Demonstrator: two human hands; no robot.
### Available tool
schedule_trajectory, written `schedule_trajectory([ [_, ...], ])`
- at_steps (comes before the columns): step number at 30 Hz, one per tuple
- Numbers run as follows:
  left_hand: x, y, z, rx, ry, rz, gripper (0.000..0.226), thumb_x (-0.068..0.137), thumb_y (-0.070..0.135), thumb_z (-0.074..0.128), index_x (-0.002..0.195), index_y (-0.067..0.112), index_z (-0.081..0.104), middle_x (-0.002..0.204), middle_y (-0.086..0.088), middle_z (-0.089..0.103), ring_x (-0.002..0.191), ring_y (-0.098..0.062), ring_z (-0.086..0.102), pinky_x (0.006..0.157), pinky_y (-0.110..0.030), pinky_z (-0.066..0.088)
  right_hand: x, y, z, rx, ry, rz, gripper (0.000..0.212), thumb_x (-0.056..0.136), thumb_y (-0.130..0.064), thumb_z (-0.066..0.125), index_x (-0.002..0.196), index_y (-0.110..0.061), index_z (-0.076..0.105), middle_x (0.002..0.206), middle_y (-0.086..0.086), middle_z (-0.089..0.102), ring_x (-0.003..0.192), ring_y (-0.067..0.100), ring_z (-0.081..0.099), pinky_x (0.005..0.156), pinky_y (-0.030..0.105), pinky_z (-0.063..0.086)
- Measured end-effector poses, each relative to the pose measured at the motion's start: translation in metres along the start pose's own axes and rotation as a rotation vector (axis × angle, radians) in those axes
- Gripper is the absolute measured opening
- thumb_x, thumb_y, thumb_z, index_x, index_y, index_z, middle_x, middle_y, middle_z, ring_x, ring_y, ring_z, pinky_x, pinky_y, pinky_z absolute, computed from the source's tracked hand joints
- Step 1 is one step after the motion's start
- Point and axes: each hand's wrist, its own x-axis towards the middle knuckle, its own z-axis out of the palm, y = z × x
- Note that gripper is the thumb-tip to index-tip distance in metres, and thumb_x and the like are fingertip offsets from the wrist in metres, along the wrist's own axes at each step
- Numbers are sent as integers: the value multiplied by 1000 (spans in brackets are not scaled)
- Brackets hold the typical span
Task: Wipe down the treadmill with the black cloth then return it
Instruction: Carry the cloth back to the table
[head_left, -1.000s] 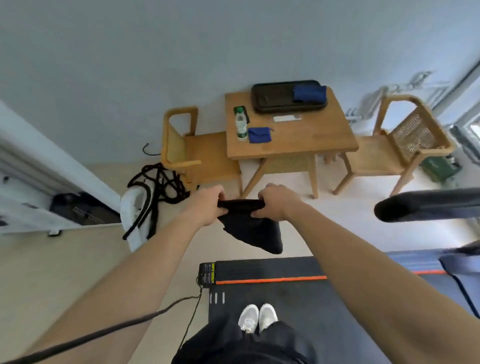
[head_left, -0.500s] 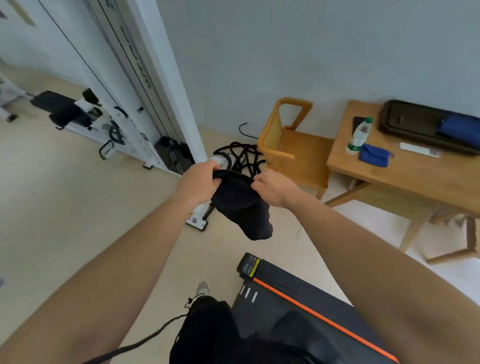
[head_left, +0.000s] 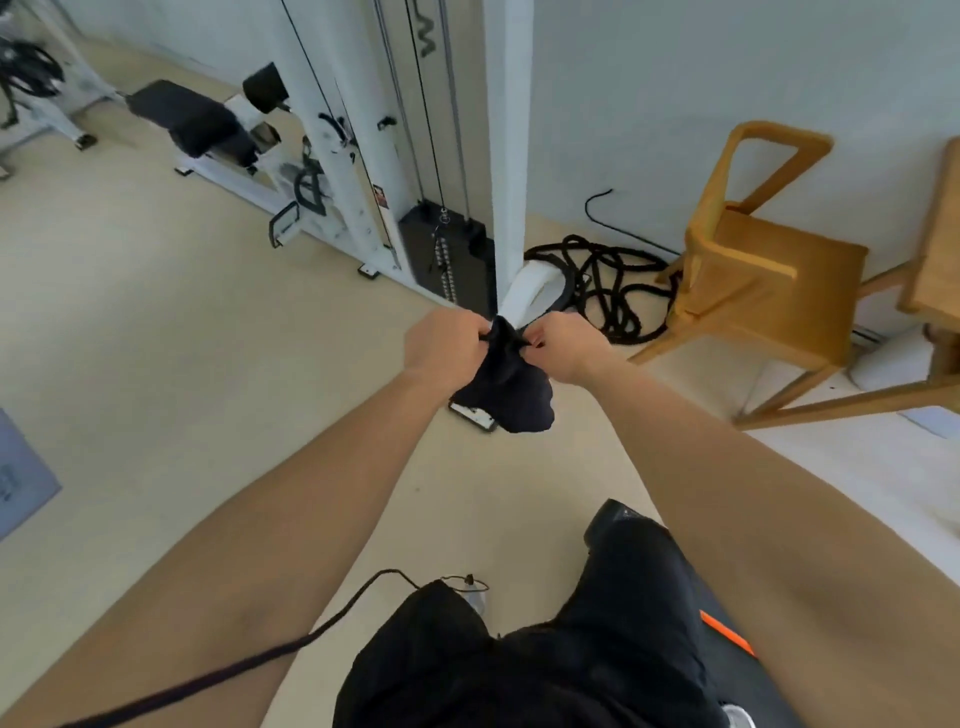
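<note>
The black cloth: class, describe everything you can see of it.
The black cloth is plain, soft, dark fabric, bunched and crumpled rather than spread. Its top edge is pinched between the left hand and right hand, held close together in front of the body. The rest hangs limp in the air above the floor, touching nothing else.

View swung left: table gone, cable machine (head_left: 415, 156) now ahead; hands closer together, black cloth (head_left: 511, 384) bunched.

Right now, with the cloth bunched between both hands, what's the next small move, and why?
Probably turn right toward the treadmill. Both hands, left and right, pinch the black cloth over bare floor, and only the treadmill's corner shows.
</note>
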Motion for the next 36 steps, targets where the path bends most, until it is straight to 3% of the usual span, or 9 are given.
schedule_trajectory([
  [4, 20, -30, -33, -37, 9, 58, 13, 89, 28, 58, 91, 26, 70, 84, 1, 67, 84, -28, 63, 62, -33, 47, 32, -36, -22, -3, 34, 24, 19, 90, -32, 64, 90, -15, 72, 91, 6, 73, 87, 28, 66, 78, 41, 57],
  [9, 78, -26, -59, -130, 85, 164, 18, 89, 32, 58, 77, 22, 66, 65, 4, 61, 68, -22, 58, 52, -29, 33, 66, -31, -44, 126, 101, 151, 38, 94, -30, 54, 60, -16, 50, 62, 4, 54, 69, 27, 56, 60, 34, 42],
  [14, 150, 2, -53, -187, -44, 287, 16, 90, 28, 58, 97, 29, 73, 87, 2, 72, 84, -24, 63, 69, -35, 49, 89, 9, -63, 269, 189, 255, 28, 91, -20, 50, 73, 0, 59, 73, 16, 62, 71, 31, 58, 62, 40, 47],
  [16, 182, 21, -46, -265, -77, 359, 21, 89, 25, 60, 104, 31, 73, 95, 6, 74, 90, -20, 64, 77, -36, 52, 99, 34, -74, 325, 220, 281, 25, 88, -16, 50, 76, 3, 59, 68, 15, 60, 64, 28, 55, 58, 38, 43],
  [19, 233, 62, -36, -289, -137, 474, 19, 89, 24, 60, 103, 29, 73, 96, 9, 73, 91, -17, 63, 82, -37, 53, 115, 79, -94, 364, 254, 358, 28, 90, -18, 54, 63, -10, 55, 59, 4, 52, 59, 22, 50, 52, 32, 36],
  [22, 282, 111, -27, -272, -221, 515, 15, 88, 23, 60, 98, 27, 71, 89, 9, 69, 86, -17, 61, 77, -36, 52, 128, 132, -116, 409, 252, 449, 24, 86, -29, 63, 76, -7, 68, 70, 12, 66, 68, 29, 61, 58, 37, 47],
  [25, 320, 157, -11, -292, -289, 549, 14, 83, 22, 61, 91, 29, 71, 83, 10, 68, 81, -15, 62, 73, -37, 54, 131, 178, -138, 437, 255, 505, 22, 86, -34, 68, 81, -13, 69, 78, 7, 70, 77, 25, 66, 66, 38, 53],
  [32, 378, 286, 24, -245, -486, 762, 7, 90, 25, 62, 91, 28, 69, 81, 7, 66, 76, -14, 61, 63, -33, 45, 103, 269, -189, 634, 352, 716, 27, 93, -30, 56, 72, -13, 56, 68, 4, 50, 66, 19, 52, 61, 33, 40],
  [36, 404, 376, 51, -219, -656, 896, 9, 91, 26, 63, 83, 24, 65, 76, 2, 65, 75, -20, 63, 62, -35, 45, 77, 328, -216, 620, 445, 868, 28, 93, -29, 53, 72, -11, 58, 69, 5, 54, 68, 21, 54, 61, 32, 41],
])
